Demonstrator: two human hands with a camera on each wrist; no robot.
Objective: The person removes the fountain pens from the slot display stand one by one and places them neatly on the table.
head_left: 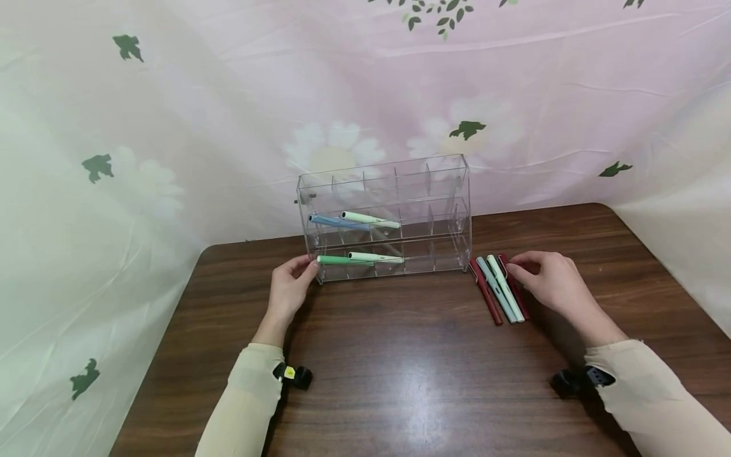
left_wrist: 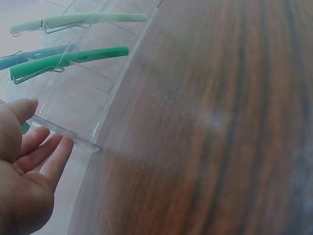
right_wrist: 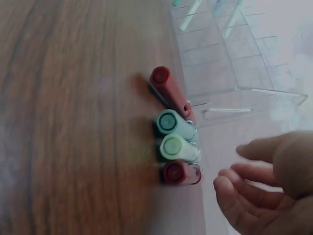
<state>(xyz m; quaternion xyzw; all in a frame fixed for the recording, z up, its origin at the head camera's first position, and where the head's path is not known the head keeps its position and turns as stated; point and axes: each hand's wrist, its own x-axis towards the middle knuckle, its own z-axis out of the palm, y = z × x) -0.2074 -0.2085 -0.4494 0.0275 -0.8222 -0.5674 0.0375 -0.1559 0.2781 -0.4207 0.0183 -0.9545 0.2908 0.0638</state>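
Loosely open right hand (head_left: 549,281) beside pens (head_left: 501,289)

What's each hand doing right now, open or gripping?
Left hand: open, fingertips touching the left end of the clear acrylic organizer.
Right hand: open, holding nothing, fingertips at the outermost dark red pen.

Both hands forward (fingers relaxed, loosely spread).
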